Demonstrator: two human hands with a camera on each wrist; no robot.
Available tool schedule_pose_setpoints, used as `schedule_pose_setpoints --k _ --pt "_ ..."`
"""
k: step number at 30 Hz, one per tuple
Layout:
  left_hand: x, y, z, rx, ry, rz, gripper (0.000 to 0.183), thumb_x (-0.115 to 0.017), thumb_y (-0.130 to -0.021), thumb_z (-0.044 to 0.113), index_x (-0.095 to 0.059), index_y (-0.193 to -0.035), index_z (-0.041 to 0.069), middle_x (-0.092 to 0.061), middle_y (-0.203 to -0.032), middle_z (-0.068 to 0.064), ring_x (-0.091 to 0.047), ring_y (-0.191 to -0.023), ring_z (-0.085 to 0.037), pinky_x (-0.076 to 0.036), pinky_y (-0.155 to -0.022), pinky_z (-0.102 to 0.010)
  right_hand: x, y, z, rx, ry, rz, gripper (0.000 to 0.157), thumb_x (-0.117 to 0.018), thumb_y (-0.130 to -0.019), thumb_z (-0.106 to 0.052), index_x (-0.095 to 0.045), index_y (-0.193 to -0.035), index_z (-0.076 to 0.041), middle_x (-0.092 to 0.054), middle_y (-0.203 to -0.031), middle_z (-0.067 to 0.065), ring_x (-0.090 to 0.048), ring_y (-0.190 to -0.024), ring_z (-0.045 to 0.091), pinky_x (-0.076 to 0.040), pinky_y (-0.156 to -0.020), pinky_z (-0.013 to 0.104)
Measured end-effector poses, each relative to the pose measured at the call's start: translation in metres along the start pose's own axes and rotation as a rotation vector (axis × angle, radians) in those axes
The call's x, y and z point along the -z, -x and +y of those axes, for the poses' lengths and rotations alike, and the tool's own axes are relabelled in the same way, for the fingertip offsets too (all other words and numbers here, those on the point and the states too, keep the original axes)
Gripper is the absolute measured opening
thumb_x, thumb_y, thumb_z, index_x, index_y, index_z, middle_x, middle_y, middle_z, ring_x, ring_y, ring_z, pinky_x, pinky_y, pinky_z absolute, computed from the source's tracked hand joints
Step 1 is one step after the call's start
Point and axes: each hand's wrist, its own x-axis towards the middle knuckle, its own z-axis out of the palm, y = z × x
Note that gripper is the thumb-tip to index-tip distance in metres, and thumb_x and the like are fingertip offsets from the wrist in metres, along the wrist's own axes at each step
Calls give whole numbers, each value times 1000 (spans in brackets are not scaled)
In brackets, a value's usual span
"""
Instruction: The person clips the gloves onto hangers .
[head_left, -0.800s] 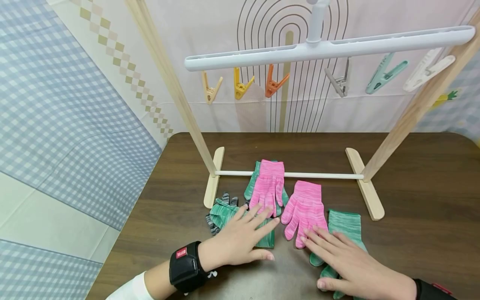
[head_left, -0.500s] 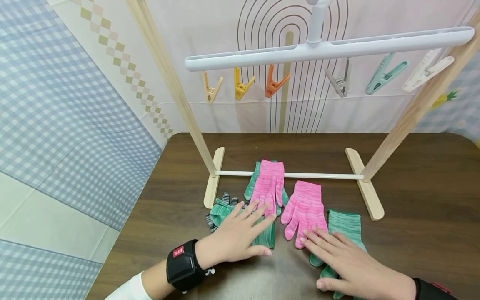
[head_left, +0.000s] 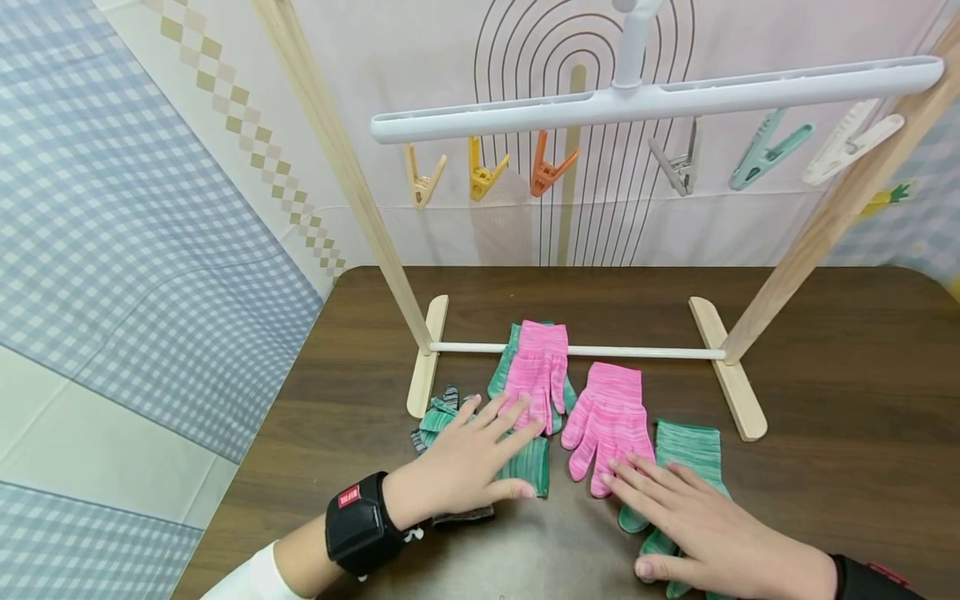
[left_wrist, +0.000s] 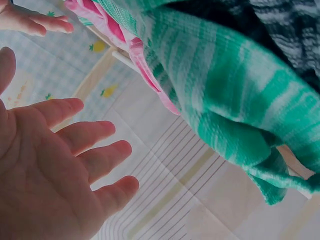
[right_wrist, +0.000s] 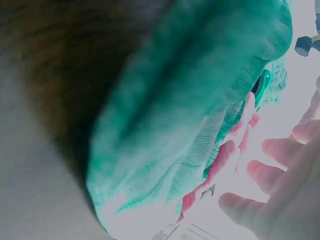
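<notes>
My left hand (head_left: 465,462) hovers with spread fingers over a green knit glove (head_left: 532,467) and a black-and-grey glove (head_left: 450,396). The left wrist view shows a gap between this hand (left_wrist: 55,160) and the green cloth (left_wrist: 215,80). Just beyond its fingertips, a pink glove (head_left: 538,358) lies on another green glove (head_left: 498,379). A second pink glove (head_left: 611,408) lies in the middle. My right hand (head_left: 705,525) is held flat above a green glove (head_left: 690,446), its fingertips overlapping the pink one in the head view. In the right wrist view its fingers (right_wrist: 240,207) hold nothing.
A wooden stand with a white lower bar (head_left: 637,352) rises from the brown table (head_left: 847,400). From its white hanger (head_left: 525,112) hang several clothespins, among them a yellow (head_left: 485,171) and an orange one (head_left: 551,167). A checked cloth (head_left: 150,208) covers the left side.
My left hand has drifted slightly left and toward me, uncovering more of the green glove and a dark edge of cloth below the wrist. The right hand has stayed almost still.
</notes>
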Motion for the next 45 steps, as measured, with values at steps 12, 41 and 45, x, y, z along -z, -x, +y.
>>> schedule_pose_setpoints --k 12,41,45 --pt "9 -2 -12 46 -1 12 69 -35 -85 60 -23 -140 20 -20 -147 -7 -13 -136 -27 -16 -106 -51 1 1 -1 -1 35 -2 75 -54 -78 -54 -31 -138 -15 -39 -138 4 1 -136 5 14 -106 18" --pt "14 -19 -49 9 59 475 53 -44 -89 44 -43 -130 10 -45 -133 -8 -43 -121 -20 -33 -98 -39 2 4 0 -75 -49 -143 63 -47 -82 -56 -36 -134 -23 -48 -131 -1 -45 -117 21 19 -98 8" --pt "16 -20 -51 21 88 539 58 -27 -91 52 -45 -128 10 -51 -128 -7 -47 -117 -19 -37 -95 -38 1 5 1 -58 -26 -121 63 -48 -81 -55 -38 -134 -22 -49 -129 -1 -45 -116 20 18 -99 9"
